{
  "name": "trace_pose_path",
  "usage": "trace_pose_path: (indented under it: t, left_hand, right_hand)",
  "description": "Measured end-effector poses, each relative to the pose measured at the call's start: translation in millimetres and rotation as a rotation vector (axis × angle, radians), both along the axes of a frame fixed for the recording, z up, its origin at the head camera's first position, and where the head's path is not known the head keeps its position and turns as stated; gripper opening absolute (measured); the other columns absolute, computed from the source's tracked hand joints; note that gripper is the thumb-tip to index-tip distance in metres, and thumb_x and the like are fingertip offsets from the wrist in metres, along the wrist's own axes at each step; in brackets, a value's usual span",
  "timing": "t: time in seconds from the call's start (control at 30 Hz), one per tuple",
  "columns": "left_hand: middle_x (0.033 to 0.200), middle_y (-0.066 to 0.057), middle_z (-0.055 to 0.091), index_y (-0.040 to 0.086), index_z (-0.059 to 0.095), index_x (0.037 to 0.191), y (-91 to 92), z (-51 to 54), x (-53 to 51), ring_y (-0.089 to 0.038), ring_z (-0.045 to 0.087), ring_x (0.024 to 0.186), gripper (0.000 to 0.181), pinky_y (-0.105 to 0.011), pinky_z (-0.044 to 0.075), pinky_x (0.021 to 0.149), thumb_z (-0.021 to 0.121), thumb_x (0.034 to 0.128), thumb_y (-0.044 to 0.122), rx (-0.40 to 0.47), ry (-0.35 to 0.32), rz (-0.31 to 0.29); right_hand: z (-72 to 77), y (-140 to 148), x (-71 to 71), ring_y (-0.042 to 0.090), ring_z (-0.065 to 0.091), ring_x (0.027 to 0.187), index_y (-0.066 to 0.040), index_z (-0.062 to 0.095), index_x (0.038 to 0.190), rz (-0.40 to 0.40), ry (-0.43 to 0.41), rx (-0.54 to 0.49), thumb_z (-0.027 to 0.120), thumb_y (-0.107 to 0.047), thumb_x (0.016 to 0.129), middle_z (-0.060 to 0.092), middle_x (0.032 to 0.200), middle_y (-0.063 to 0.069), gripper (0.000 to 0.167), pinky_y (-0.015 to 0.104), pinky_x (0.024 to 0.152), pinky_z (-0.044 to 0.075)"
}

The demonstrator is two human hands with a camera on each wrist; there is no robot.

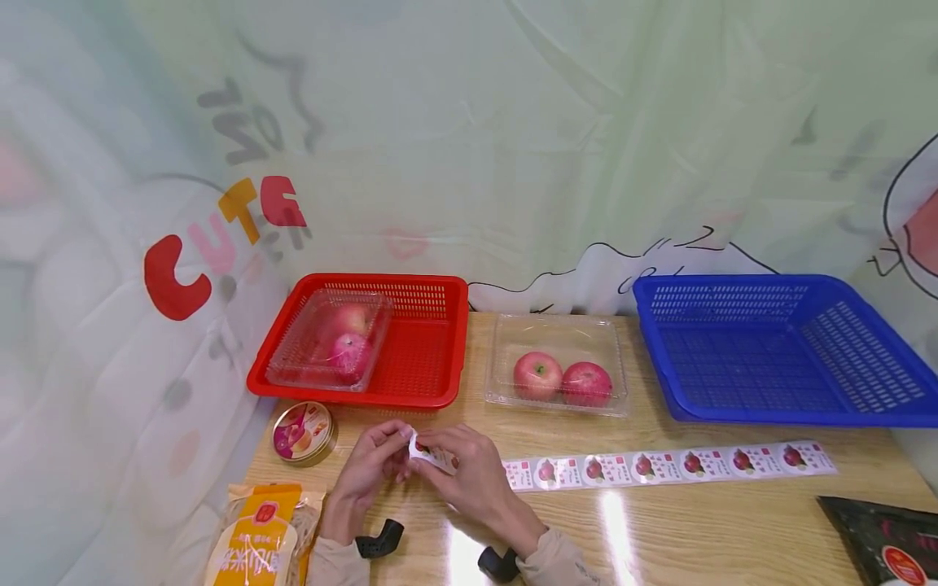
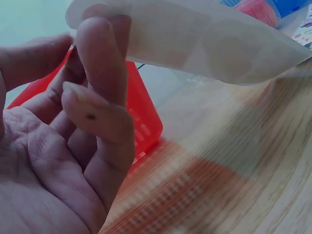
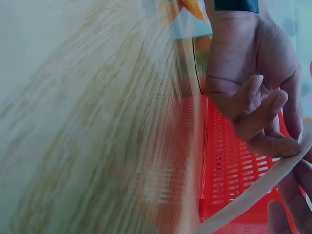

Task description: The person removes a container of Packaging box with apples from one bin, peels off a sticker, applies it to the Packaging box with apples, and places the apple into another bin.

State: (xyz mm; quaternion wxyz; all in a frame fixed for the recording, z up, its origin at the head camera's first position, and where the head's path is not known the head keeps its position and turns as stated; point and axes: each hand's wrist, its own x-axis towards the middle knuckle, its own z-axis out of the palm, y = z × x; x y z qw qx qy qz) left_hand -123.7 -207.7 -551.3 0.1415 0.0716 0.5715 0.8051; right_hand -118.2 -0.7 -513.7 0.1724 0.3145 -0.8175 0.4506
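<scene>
A long strip of apple-printed stickers point(image 1: 645, 467) runs across the table, its left end lifted between the two hands. My left hand point(image 1: 364, 470) pinches that raised end between thumb and index finger, and its other fingers are bent. Just to the right, my right hand point(image 1: 475, 478) grips the strip near the same end, thumb below and fingers above. The left wrist view gives the pale back of the sticker strip point(image 2: 229, 46), bowing away from the left hand point(image 2: 63, 131). Part of the strip is hidden under the right hand.
A red basket point(image 1: 421, 399) holds a clear box of apples point(image 1: 330, 338). Another clear box point(image 1: 557, 338) with two apples stands beside a blue basket point(image 1: 733, 417). A round tin point(image 1: 302, 431), a yellow-labelled packet point(image 1: 264, 537) and a black bag point(image 1: 887, 537) lie at the sides.
</scene>
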Motion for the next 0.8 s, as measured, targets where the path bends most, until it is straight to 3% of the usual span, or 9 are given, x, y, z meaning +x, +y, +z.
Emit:
trace_pose_path:
  t: [0.3, 0.53, 0.8]
  left_hand:
    - [0.081, 0.011, 0.070, 0.023, 0.072, 0.098, 6.9, -1.6, -0.9, -0.004, 0.061, 0.064, 0.033, -0.018, 0.046, 0.053, 0.048, 0.1101, 0.003, 0.015, 0.054, -0.002]
    - [0.079, 0.011, 0.071, 0.023, 0.073, 0.096, 11.1, -2.0, -0.5, -0.004, 0.061, 0.062, 0.034, -0.017, 0.046, 0.054, 0.049, 0.1093, 0.001, -0.012, 0.092, 0.001]
    - [0.077, 0.011, 0.072, 0.022, 0.073, 0.096, 11.7, -4.0, -1.7, -0.005, 0.061, 0.060, 0.033, -0.017, 0.047, 0.052, 0.050, 0.1097, 0.002, -0.012, 0.113, 0.012]
  right_hand:
    - [4.0, -4.2, 2.9, 0.014, 0.075, 0.085, -0.010, 0.082, 0.094, -0.079, 0.015, -0.014, 0.094, -0.024, 0.079, 0.082, 0.095, 0.003, 0.024, 0.023, 0.068, 0.054]
    - [4.8, -3.5, 4.3, 0.014, 0.076, 0.087, -0.010, 0.082, 0.093, -0.099, -0.003, 0.016, 0.093, -0.019, 0.078, 0.082, 0.095, 0.002, 0.021, 0.028, 0.074, 0.059]
    - [2.3, 0.3, 0.9, 0.017, 0.072, 0.074, -0.008, 0.083, 0.101, -0.030, -0.070, -0.009, 0.084, -0.014, 0.088, 0.083, 0.097, 0.004, 0.014, 0.012, 0.062, 0.048]
